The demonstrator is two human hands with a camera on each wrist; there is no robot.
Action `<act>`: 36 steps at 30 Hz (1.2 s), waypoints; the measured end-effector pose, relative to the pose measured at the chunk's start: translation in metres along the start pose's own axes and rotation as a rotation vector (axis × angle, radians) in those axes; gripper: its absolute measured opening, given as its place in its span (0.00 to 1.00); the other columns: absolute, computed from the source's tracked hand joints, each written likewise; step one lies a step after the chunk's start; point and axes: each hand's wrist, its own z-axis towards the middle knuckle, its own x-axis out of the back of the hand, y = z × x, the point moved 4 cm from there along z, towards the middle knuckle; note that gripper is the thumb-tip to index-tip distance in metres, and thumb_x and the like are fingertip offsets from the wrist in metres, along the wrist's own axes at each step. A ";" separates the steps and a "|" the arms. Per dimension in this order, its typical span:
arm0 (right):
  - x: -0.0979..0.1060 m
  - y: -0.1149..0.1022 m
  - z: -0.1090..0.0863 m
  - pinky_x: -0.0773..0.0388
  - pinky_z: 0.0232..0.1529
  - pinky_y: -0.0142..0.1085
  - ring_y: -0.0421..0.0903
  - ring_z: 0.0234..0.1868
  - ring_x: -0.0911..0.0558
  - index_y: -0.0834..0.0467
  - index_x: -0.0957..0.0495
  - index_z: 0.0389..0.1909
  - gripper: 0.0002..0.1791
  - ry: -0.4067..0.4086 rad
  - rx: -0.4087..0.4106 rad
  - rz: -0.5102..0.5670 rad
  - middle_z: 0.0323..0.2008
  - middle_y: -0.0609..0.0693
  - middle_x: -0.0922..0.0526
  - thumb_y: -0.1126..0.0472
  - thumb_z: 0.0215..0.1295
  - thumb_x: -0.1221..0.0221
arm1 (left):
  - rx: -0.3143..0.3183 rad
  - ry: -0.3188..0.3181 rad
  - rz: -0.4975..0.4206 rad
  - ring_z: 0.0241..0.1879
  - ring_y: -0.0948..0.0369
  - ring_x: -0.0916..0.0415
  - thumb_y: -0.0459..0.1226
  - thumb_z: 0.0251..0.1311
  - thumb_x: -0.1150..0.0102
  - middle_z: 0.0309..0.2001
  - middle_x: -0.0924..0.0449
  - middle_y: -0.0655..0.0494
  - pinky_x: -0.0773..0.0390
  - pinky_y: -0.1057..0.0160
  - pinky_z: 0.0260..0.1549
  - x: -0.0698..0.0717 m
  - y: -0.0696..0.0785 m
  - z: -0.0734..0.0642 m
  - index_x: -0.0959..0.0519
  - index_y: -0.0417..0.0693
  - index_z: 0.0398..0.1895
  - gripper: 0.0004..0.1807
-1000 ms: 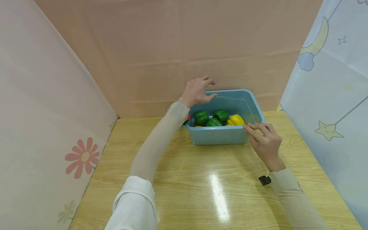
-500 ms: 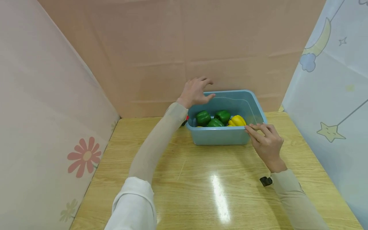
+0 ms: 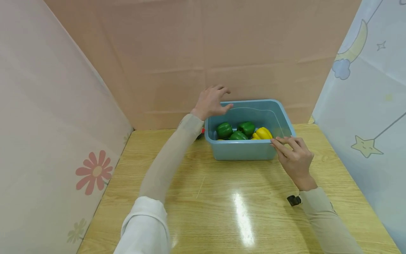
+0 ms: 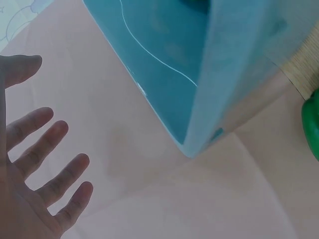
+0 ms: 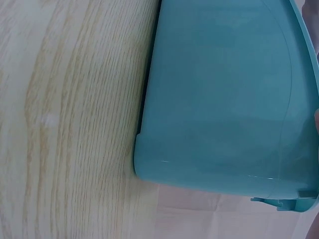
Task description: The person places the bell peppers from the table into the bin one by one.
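A light blue plastic bin (image 3: 244, 150) stands on the table against the back wall. In it lie several green bell peppers (image 3: 224, 130) and a yellow bell pepper (image 3: 262, 133). My left hand (image 3: 210, 101) hovers over the bin's back left corner, fingers spread and holding nothing. In the left wrist view, that hand (image 4: 47, 164) is apart from the bin wall (image 4: 234, 64). My right hand (image 3: 293, 155) pinches the rim at the front right corner. The right wrist view shows mostly the bin's outer side (image 5: 219, 99), with a sliver of finger at the edge.
A green rounded thing (image 4: 311, 122) shows outside the bin at the edge of the left wrist view. The wooden table (image 3: 215, 211) stretches in front of the bin. Patterned sheets (image 3: 368, 106) and a plain brown sheet (image 3: 158, 63) enclose it.
My left hand has shifted slightly left, away from the bin's middle, with its fingers still spread. The right hand keeps its hold on the rim. The view has turned slightly.
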 end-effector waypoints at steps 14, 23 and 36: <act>-0.002 0.000 0.000 0.40 0.09 0.47 0.64 0.32 0.16 0.55 0.05 0.39 0.13 0.007 -0.003 0.004 0.34 0.56 0.08 0.67 0.51 0.20 | 0.020 0.001 -0.042 0.66 0.50 0.21 0.60 0.70 0.38 0.75 0.27 0.55 0.19 0.44 0.60 -0.005 -0.020 -0.009 0.25 0.58 0.74 0.34; -0.003 0.001 0.000 0.39 0.09 0.47 0.64 0.32 0.16 0.55 0.05 0.39 0.13 0.008 -0.006 0.011 0.35 0.56 0.08 0.68 0.51 0.20 | 0.025 -0.004 -0.023 0.65 0.51 0.21 0.62 0.71 0.41 0.75 0.27 0.55 0.18 0.45 0.58 -0.006 -0.026 -0.013 0.25 0.60 0.74 0.33; 0.002 0.002 0.002 0.40 0.09 0.47 0.65 0.31 0.17 0.56 0.05 0.36 0.07 0.037 -0.011 0.006 0.33 0.57 0.09 0.64 0.56 0.21 | 0.031 0.001 -0.032 0.71 0.49 0.26 0.60 0.71 0.40 0.76 0.28 0.55 0.27 0.42 0.70 -0.006 -0.031 -0.018 0.25 0.58 0.75 0.34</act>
